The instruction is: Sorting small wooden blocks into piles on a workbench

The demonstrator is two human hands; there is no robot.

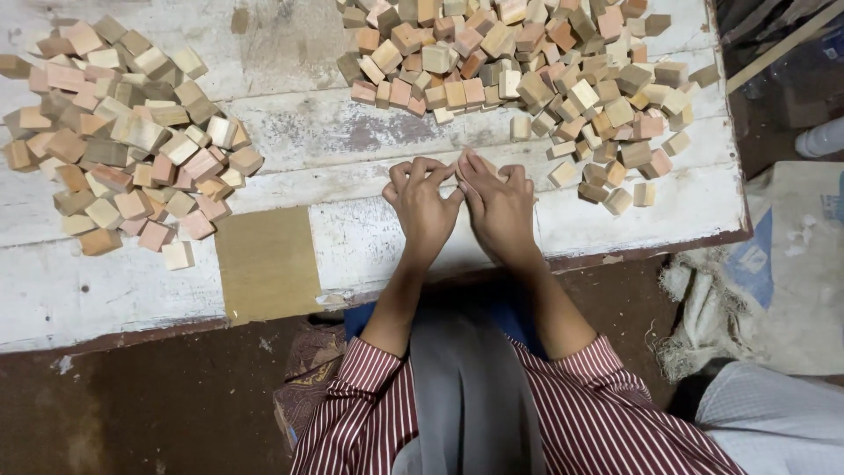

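Near the table's front edge, your left hand and right hand touch at the fingertips, fingers curled. Whether they pinch anything, you cannot tell. The far-right pile of wooden blocks lies closest to your right hand.

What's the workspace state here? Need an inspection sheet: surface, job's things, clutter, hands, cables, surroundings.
Surface: white-painted wooden table, paint worn, boards showing through.
Job's things: left pile of wooden blocks and right pile of wooden blocks, tan to pinkish, loosely heaped; a few strays at the right pile's edge.
Clutter: flat brown sheet lying on the table near its front edge.
Hands: left hand and right hand side by side on the table between the piles, fingertips touching; whether they hold anything cannot be told.
Cables: nothing seen.
Surroundings: brown floor; pale sack cloth at right; striped sleeves below.
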